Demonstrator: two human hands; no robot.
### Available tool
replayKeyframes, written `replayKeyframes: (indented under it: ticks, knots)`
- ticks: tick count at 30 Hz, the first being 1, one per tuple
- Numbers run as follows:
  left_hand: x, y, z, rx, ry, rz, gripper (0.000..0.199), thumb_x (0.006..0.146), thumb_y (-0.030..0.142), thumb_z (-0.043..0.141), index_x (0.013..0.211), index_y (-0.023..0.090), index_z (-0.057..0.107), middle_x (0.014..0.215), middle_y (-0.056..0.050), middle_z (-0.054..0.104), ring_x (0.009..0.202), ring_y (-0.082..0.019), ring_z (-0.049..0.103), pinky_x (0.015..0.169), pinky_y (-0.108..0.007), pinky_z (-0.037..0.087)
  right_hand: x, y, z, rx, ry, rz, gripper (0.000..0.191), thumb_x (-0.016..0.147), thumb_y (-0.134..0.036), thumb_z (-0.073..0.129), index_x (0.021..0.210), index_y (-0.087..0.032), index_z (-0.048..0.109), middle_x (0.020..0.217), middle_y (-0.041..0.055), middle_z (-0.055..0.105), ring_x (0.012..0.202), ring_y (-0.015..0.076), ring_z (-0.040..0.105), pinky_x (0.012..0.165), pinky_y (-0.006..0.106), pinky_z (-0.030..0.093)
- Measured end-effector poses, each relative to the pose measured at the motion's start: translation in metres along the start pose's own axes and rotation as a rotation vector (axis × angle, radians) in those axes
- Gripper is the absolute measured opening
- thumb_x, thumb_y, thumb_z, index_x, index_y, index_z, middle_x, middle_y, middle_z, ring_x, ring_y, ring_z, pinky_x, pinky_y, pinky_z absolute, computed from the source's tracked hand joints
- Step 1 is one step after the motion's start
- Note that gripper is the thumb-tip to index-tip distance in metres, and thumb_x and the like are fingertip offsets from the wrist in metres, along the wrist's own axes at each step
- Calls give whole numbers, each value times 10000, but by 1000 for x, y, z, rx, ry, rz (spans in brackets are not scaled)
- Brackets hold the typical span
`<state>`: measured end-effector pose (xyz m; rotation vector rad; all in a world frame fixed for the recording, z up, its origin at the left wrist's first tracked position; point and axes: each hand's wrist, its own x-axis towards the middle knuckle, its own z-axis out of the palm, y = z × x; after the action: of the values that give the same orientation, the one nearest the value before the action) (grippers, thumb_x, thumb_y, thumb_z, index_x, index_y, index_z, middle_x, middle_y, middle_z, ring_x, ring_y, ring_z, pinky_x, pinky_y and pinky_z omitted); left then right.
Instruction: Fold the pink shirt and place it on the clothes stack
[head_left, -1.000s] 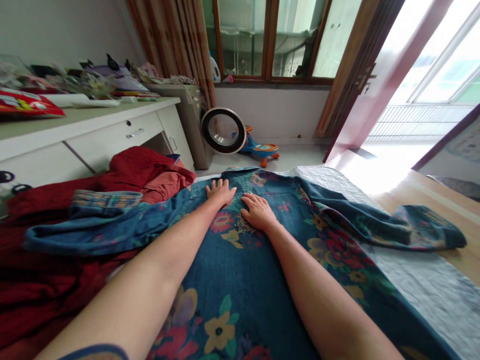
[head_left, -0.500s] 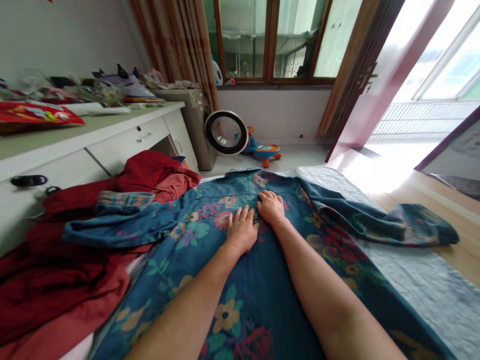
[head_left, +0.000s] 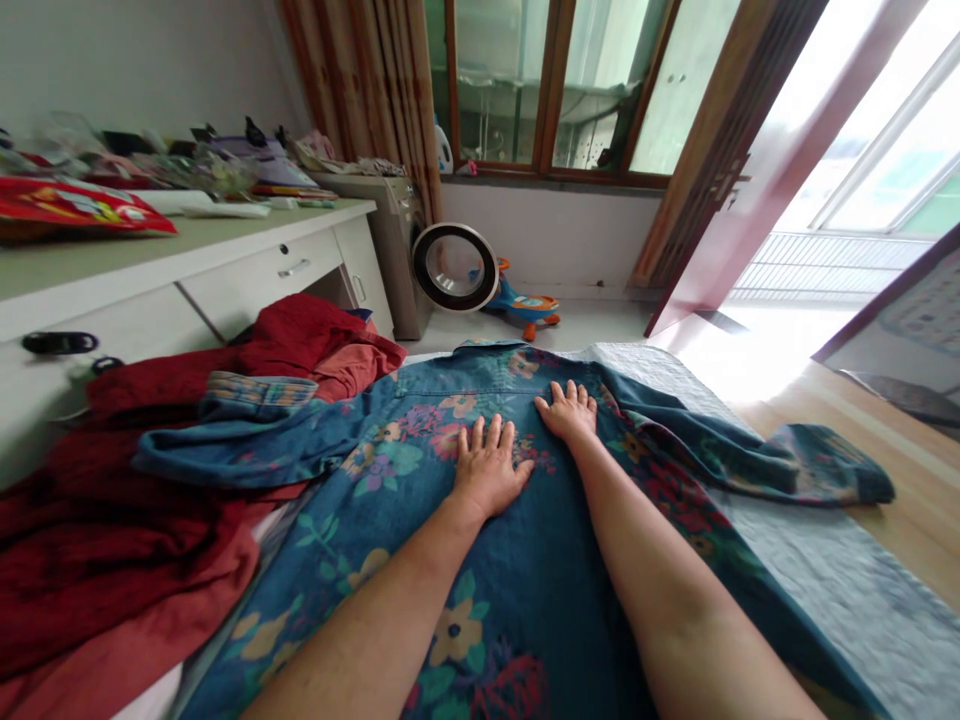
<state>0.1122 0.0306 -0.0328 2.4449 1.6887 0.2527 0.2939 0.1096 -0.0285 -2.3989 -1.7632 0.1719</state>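
A blue floral denim shirt (head_left: pixel 547 560) lies spread out with its back up and its collar at the far end. Its left-side sleeve stretches over a heap of red clothes, and the other sleeve reaches out to the right. My left hand (head_left: pixel 487 472) rests flat on the upper back of the shirt, fingers spread and thumb out. Further right and slightly farther away, my right hand (head_left: pixel 571 412) also presses flat on the cloth near the yoke seam, fingers apart. Neither hand grips the fabric.
Red clothes (head_left: pixel 150 500) are piled on the left. Under the shirt is a pale quilted cover (head_left: pixel 847 560). A cluttered desk (head_left: pixel 225 255) stands at left, beside a washing machine with its round door (head_left: pixel 455 267) open. A blue ride-on toy (head_left: pixel 529 305) sits on the floor; a door (head_left: pixel 720 210) stands open.
My right hand has slid to the right across the shirt, away from my left hand. My left thumb has spread outward. The view has tilted slightly.
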Motion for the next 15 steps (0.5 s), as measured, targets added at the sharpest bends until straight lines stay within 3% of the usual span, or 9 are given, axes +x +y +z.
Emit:
replayKeyframes:
  ticks: [4,7,11,15]
  knots:
    - [-1,0,-3,-5,-4,2,767,890,663,367,1522,228,338,1622,-98,253,1489,-370,174,1190,-599,103,7,1,-6,-28,-51,12,723,919,-675,311,1506,-257,374,1602,134,255,1446,370,232,1110,556,220]
    - [-2,0,-3,-4,10,5,757,890,660,367,1518,236,345,1617,-99,266,1483,-380,188,1188,-599,116,15,10,-14,-52,-29,-23,699,927,-665,299,1459,-232,438,1537,144,361,1387,370,321,1077,548,272]
    - [0,0,-1,3,20,-2,755,878,664,386,1517,265,341,1613,-95,278,1481,-386,194,1181,-605,133,29,21,-26,-98,4,-104,611,936,-598,367,1352,-191,555,1408,154,505,1304,369,411,1048,526,320]
    - [2,1,-2,-1,3,-6,771,863,686,387,1514,275,352,1613,-92,279,1480,-394,193,1181,-612,129,42,9,-31,-89,61,-146,491,953,-465,417,1255,-145,636,1352,183,562,1280,356,449,1049,486,343]
